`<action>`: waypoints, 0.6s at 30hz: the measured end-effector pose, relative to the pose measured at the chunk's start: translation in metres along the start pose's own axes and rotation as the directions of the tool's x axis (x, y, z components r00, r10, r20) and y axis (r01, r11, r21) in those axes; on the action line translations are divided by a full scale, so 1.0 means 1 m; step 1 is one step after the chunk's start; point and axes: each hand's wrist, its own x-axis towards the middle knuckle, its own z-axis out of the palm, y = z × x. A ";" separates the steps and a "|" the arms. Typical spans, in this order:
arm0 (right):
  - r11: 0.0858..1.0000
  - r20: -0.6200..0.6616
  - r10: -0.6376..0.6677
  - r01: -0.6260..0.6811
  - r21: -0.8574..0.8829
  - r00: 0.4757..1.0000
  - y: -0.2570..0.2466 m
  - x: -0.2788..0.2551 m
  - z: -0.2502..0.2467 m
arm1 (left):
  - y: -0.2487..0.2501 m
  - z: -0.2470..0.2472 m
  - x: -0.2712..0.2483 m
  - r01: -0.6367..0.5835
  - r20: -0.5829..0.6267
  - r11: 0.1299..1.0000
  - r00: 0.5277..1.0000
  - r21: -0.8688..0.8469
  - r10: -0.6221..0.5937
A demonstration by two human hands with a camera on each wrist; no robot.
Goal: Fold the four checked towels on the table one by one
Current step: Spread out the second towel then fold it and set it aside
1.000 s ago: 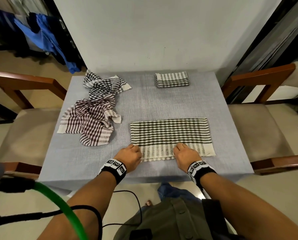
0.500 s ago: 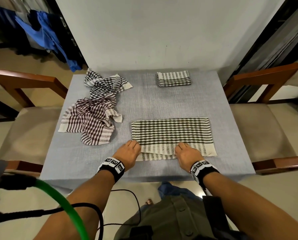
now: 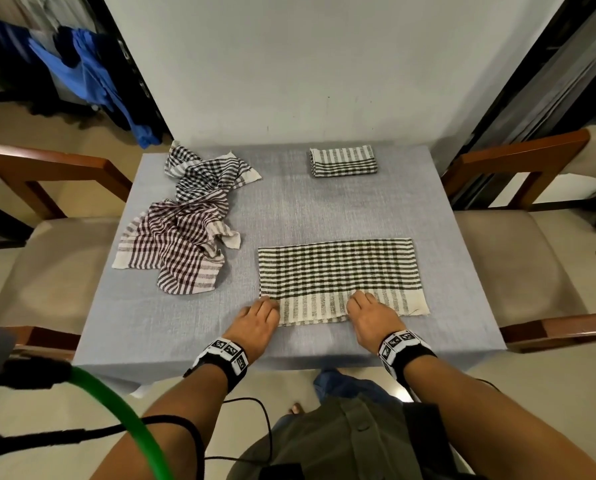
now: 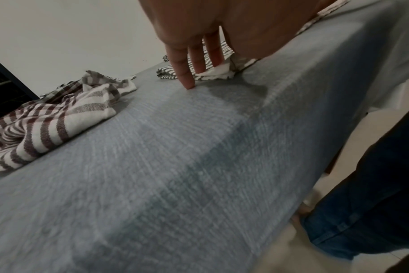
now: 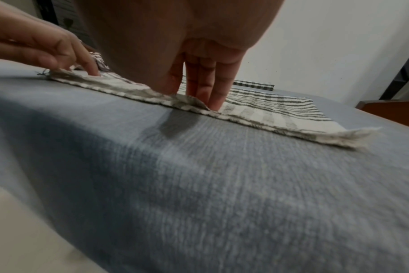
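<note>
One towel done: a small folded towel (image 3: 344,161) sitting at the far right of the desk (image 3: 310,216). Second in progress: a green towel (image 3: 338,277) lying flat near the front edge, apparently doubled once into a wide rectangle, two layers visible along the near hem in the right wrist view. Left hand (image 3: 257,318) at its near left corner, fingers reaching down, one fingertip on the desk and the others on the hem; whether actually pinching cloth, cannot tell. Right hand (image 3: 371,315) at the middle of the near hem, fingers straight and together, tips pressed onto the cloth just behind a slight lifted ripple in the edge. Still crumpled at the left: a maroon towel (image 3: 175,251) and, touching it behind, a black towel (image 3: 208,174).

Judged progress: roughly a quarter finished, with the second towel perhaps halfway. Left to do: further folds on the green towel, likely side to side, then both crumpled ones from scratch.
</note>
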 end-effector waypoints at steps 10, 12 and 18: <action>1.000 -0.006 -0.013 0.013 -0.003 1.000 -0.003 -0.005 -0.001 | 0.002 0.007 -0.004 0.013 0.031 1.000 0.999 -0.008 -0.013; 1.000 -0.002 -0.019 0.019 -0.022 1.000 -0.003 -0.006 -0.001 | 0.002 0.007 -0.005 0.006 0.047 1.000 0.999 0.011 -0.007; 0.999 -0.066 -0.034 0.033 -0.028 0.997 0.002 -0.010 -0.001 | -0.001 -0.001 -0.005 -0.015 0.003 0.999 1.000 0.033 0.015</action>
